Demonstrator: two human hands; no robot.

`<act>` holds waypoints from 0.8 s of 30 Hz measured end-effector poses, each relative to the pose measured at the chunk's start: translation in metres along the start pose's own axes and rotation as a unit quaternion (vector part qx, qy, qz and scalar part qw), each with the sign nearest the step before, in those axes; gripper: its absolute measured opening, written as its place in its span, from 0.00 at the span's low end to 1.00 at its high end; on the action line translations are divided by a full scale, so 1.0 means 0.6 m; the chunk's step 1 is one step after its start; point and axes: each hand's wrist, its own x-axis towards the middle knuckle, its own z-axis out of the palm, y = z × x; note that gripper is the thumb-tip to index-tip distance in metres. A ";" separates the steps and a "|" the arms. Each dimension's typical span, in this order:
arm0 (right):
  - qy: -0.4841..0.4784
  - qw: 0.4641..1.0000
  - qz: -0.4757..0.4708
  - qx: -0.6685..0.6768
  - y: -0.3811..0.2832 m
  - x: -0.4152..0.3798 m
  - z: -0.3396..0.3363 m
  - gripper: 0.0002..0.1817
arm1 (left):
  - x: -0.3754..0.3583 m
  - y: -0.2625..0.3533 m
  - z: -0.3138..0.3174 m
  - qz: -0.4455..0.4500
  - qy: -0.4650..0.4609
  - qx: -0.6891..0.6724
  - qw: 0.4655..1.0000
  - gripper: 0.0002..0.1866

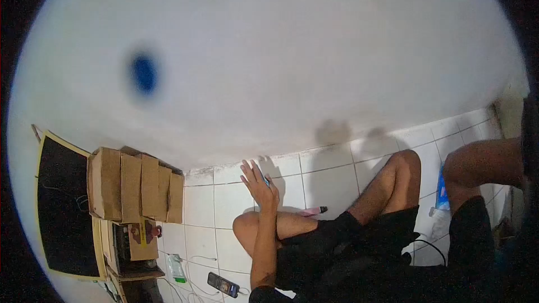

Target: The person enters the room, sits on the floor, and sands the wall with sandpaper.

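Note:
My left hand is raised over the tiled floor close to the wall, fingers stretched out and apart. A small blue thing shows at its thumb side; I cannot tell whether the hand holds it. The forearm passes in front of my bent knee. Beyond the knee, a pink tube-like item with a black end lies on the floor. My right hand is out of view. My black shorts fill the lower middle.
Cardboard boxes are stacked at the left beside a dark yellow-framed board. A phone, cables and a green-and-white packet lie on the tiles. Another person's bent leg is at the right, near a blue packet.

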 end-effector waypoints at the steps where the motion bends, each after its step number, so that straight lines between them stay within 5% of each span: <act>1: -0.016 1.000 -0.002 -0.013 0.000 0.006 0.000 0.13 | 0.004 -0.001 0.004 -0.008 0.017 -0.012 1.000 0.32; 20: -0.097 0.992 -0.048 -0.058 -0.032 0.022 -0.027 0.11 | 0.006 -0.076 0.055 -0.121 0.033 -0.093 0.988 0.31; 22: -0.109 0.990 -0.057 -0.064 -0.022 0.020 -0.019 0.11 | 0.001 -0.052 0.029 -0.139 0.087 -0.187 0.968 0.29; 24: -0.125 0.989 -0.051 -0.063 -0.013 0.024 -0.014 0.10 | -0.015 -0.061 0.031 -0.112 0.050 -0.122 0.985 0.28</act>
